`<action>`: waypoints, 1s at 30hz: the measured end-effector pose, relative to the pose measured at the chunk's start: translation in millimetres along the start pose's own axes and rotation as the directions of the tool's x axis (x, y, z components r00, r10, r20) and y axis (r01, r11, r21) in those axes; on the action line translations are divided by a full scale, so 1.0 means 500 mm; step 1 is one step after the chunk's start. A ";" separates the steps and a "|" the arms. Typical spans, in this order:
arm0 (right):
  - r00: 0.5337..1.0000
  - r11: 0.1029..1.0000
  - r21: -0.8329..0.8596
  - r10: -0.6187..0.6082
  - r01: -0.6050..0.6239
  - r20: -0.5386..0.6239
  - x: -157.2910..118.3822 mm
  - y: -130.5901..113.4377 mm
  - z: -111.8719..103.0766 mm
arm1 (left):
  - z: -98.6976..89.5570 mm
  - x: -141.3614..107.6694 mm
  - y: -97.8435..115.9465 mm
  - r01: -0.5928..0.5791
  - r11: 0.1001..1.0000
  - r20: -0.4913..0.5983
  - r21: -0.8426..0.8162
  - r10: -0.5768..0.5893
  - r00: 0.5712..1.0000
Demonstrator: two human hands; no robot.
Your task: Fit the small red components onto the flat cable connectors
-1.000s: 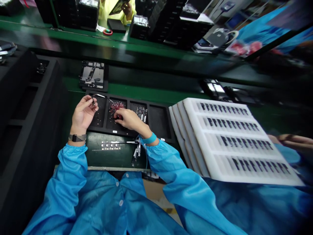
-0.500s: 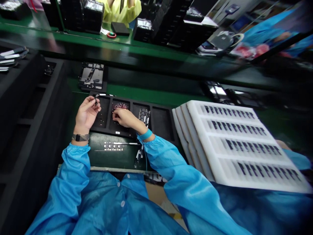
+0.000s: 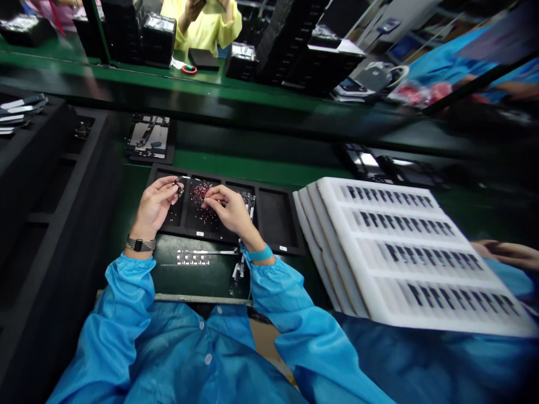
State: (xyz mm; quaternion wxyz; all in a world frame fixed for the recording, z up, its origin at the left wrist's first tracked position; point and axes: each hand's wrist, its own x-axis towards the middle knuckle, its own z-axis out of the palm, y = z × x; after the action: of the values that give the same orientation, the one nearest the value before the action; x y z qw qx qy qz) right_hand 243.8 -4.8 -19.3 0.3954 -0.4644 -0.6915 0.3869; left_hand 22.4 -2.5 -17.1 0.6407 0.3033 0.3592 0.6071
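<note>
Over the left end of the black compartment tray (image 3: 275,216), my left hand (image 3: 150,209) pinches a small dark flex cable (image 3: 180,187) with a pale strip at its top. My right hand (image 3: 233,212) hovers over the second compartment, thumb and fingertips pressed together; anything between them is too small to make out. Below those fingertips lies a scatter of tiny reddish parts (image 3: 199,193). Small circuit pieces (image 3: 251,203) fill the third compartment, partly hidden by my right hand. A sheet of small pale pieces (image 3: 192,257) lies on the green table in front of the tray.
White foam trays (image 3: 370,269) holding rows of dark strips are stacked at right, with another person's hand (image 3: 505,252) beyond. Black foam trays (image 3: 80,185) stand at left. An opened device (image 3: 148,137) lies behind my tray. A person in yellow (image 3: 202,25) sits across.
My right hand has lifted slightly and turned, uncovering more of the reddish parts. My left hand has moved right with the flex cable, closer to my right hand. The camera view has shifted slightly.
</note>
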 end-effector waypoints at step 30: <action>0.985 0.974 0.170 0.132 -0.150 0.112 -0.032 0.015 -0.018 | 0.058 -0.028 -0.049 0.015 0.930 0.013 0.368 -0.021 1.000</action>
State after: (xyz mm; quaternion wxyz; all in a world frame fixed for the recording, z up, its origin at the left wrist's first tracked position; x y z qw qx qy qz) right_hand 258.4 -16.4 -25.5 0.3717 -0.4553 -0.6383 0.4971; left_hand 60.2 -17.0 -19.6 0.5810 0.4196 0.4640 0.5207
